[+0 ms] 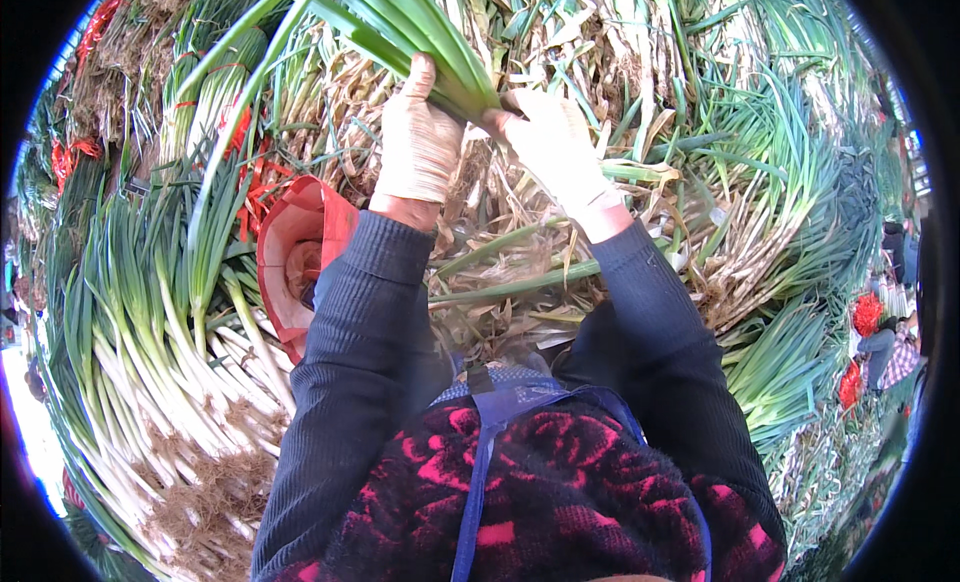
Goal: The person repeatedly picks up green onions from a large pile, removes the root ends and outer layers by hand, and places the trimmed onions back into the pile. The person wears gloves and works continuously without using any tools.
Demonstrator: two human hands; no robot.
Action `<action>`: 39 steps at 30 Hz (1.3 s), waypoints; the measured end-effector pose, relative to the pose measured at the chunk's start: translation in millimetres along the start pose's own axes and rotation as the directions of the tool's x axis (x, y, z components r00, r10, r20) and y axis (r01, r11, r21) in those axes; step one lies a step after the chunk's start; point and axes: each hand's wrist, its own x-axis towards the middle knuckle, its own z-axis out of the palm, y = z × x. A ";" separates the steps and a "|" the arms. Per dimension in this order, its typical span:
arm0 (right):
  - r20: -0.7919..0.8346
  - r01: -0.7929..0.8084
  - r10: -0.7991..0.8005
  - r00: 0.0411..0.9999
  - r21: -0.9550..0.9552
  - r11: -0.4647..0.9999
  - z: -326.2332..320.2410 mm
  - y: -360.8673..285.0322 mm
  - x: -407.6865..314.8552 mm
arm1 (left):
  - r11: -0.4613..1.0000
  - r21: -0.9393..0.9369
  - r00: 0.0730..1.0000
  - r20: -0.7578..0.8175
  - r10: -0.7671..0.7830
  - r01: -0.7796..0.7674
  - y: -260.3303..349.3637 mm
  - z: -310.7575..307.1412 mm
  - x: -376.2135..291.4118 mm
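My left hand (421, 135), in a pale fabric glove with a bare thumb tip, grips the green leaves of a leek or large green onion (420, 41) at the top centre. Close beside it on the right, my right hand (551, 143), also gloved, pinches the same plant at the base of its leaves. The lower part of the plant is mostly hidden by my right hand. Dry, stripped leaves (510, 244) lie heaped below and between my forearms, with longer green leaves across them.
White-stemmed green onions with roots (187, 372) lie piled at left. A red bag or container (289, 252) stands by my left forearm. More green onions (780, 214) lie at right. Tied bundles (225, 79) and red ties (259, 192) are at upper left. Another person (896, 357) is at far right.
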 end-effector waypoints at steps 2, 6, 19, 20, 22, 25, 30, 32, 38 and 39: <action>0.024 -0.123 0.123 0.992 0.019 0.992 3.8 -2.5 2.1 | 1.000 0.025 1.000 -0.020 0.003 -0.003 -3.3 3.9 -5.8; -0.012 -0.152 0.153 0.988 0.061 0.987 6.4 3.4 0.6 | 0.999 0.030 1.000 -0.013 0.019 -0.018 -0.8 2.9 -7.9; 0.015 -0.450 0.455 0.890 0.178 0.875 -0.5 9.6 -8.1 | 0.995 0.101 0.991 0.128 -0.035 0.023 1.8 1.7 -2.9; 0.003 -0.483 0.493 0.870 0.204 0.852 -2.3 15.5 -8.0 | 0.998 0.061 0.990 0.139 -0.026 0.017 13.9 -0.1 -1.2; 0.035 -0.557 0.611 0.791 0.454 0.696 -6.0 30.3 -9.5 | 0.998 -0.002 0.982 0.179 0.059 -0.060 35.8 -3.0 5.0; 0.075 -0.598 0.679 0.730 0.550 0.583 -15.4 66.2 -15.0 | 0.970 -0.239 0.957 0.268 0.105 -0.040 77.7 -16.5 4.8; -0.062 -0.656 0.710 0.702 0.333 0.678 -60.6 175.4 -51.5 | 0.893 -0.448 0.973 0.221 0.074 0.034 160.1 -47.0 -1.6; -0.078 -0.597 0.713 0.696 0.489 0.636 -85.4 228.0 -82.2 | 0.898 -0.437 0.963 0.256 0.081 0.040 199.5 -70.8 -4.4; -0.096 -0.435 0.569 0.817 -0.750 0.498 -145.1 281.9 -154.9 | 0.886 -0.134 0.889 -0.190 0.417 -0.444 272.2 -141.0 -14.2; -0.023 -0.354 0.504 0.864 -0.740 0.573 -140.6 266.2 -147.0 | 0.882 -0.091 0.861 -0.287 0.420 -0.462 269.7 -144.5 -14.0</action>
